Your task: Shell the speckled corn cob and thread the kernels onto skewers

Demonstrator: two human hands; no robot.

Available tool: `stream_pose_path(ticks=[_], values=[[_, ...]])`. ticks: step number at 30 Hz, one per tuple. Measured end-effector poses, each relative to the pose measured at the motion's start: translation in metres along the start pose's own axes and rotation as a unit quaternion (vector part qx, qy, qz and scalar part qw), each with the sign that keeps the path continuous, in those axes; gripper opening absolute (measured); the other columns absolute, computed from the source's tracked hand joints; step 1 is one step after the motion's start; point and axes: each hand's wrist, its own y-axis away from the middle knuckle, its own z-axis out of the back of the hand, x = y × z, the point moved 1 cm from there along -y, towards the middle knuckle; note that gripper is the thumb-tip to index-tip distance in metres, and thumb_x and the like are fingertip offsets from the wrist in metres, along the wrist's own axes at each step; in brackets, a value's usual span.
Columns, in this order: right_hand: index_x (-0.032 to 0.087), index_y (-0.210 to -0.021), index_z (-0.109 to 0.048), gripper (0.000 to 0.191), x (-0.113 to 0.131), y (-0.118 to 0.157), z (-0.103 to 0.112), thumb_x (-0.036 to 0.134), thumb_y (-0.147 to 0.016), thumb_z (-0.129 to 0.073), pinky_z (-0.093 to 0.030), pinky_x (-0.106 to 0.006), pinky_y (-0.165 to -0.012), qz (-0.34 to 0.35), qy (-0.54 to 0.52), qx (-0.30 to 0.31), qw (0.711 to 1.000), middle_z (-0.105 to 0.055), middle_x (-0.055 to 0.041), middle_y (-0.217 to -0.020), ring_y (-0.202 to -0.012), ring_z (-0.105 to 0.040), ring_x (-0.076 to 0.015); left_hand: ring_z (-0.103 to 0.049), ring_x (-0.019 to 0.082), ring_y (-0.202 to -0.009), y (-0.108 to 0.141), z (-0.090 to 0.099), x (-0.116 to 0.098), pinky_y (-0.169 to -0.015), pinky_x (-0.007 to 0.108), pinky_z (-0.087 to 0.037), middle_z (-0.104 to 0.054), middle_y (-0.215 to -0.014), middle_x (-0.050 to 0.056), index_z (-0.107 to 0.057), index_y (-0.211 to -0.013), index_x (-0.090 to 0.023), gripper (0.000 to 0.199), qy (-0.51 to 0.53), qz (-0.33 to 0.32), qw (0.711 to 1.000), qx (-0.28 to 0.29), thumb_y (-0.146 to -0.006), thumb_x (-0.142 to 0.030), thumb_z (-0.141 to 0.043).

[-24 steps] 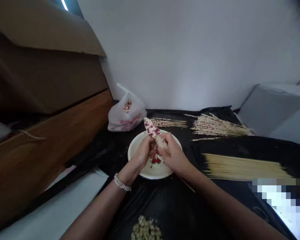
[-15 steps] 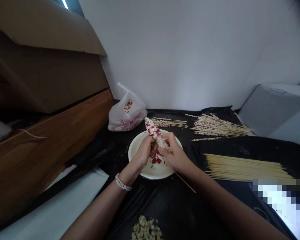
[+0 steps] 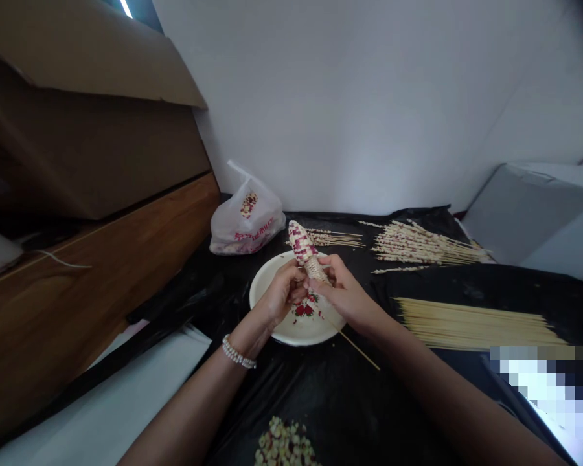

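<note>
Standing a little more upright than half a second ago, the corn cob [image 3: 303, 246] has its tip farther to the right, and the left fingers look slightly looser. The right hand [image 3: 342, 291] is closed around the cob's stripped lower end, the purple-and-white kernels remaining above. The left hand [image 3: 282, 294], wearing a beaded bracelet [image 3: 238, 353] at the wrist, is half curled beside the cob; I cannot tell what its fingertips pinch. A bamboo skewer [image 3: 359, 350] slants from beneath the hands toward the lower right; which hand steadies it is hidden. Both hands and cob are above a flower-printed bowl [image 3: 282, 333]. Nearer the body lies a pile of loose kernels [image 3: 285, 446]. Behind the bowl sits a tied plastic bag [image 3: 247, 226]; to the right lie kernel-threaded skewers [image 3: 411, 246] and a bundle of bare skewers [image 3: 476, 327].
</note>
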Motion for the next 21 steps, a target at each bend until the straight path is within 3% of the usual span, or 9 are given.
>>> stream_pose_path(ticks=[2, 7, 21], values=[[0.026, -0.108, -0.046, 0.033, -0.001, -0.001, 0.000, 0.029, -0.080, -0.064, -0.055, -0.040, -0.081, 0.009, 0.007, -0.007, 1.000, -0.064, -0.0045, -0.094, -0.089, -0.066, -0.0229, -0.024, 0.004, -0.038, 0.000, 0.002, -0.002, -0.040, 0.020, -0.016, -0.046, -0.055, -0.005, -0.053, -0.074, -0.017, 0.009, 0.024, 0.014, 0.999, 0.019, -0.068, -0.023, -0.055], [0.027, -0.106, -0.045, 0.031, -0.006, -0.003, 0.000, 0.029, -0.080, -0.062, -0.051, -0.042, -0.087, 0.047, 0.037, -0.026, 0.998, -0.064, -0.0024, -0.093, -0.092, -0.065, -0.0229, -0.025, 0.003, -0.038, -0.001, 0.004, -0.001, -0.039, 0.020, -0.015, -0.044, -0.055, -0.004, -0.055, -0.070, -0.014, 0.022, 0.053, 0.041, 0.997, 0.040, -0.079, -0.034, -0.053], [0.023, -0.107, -0.046, 0.029, 0.004, 0.004, -0.007, 0.023, -0.079, -0.056, -0.046, -0.045, -0.089, 0.091, 0.145, -0.068, 0.983, -0.062, -0.0074, -0.099, -0.096, -0.060, -0.0269, -0.024, 0.003, -0.039, -0.002, 0.004, 0.000, -0.038, 0.018, -0.015, -0.041, -0.058, -0.005, -0.048, -0.068, -0.017, 0.025, 0.051, 0.042, 0.998, 0.022, -0.082, -0.036, -0.055]])
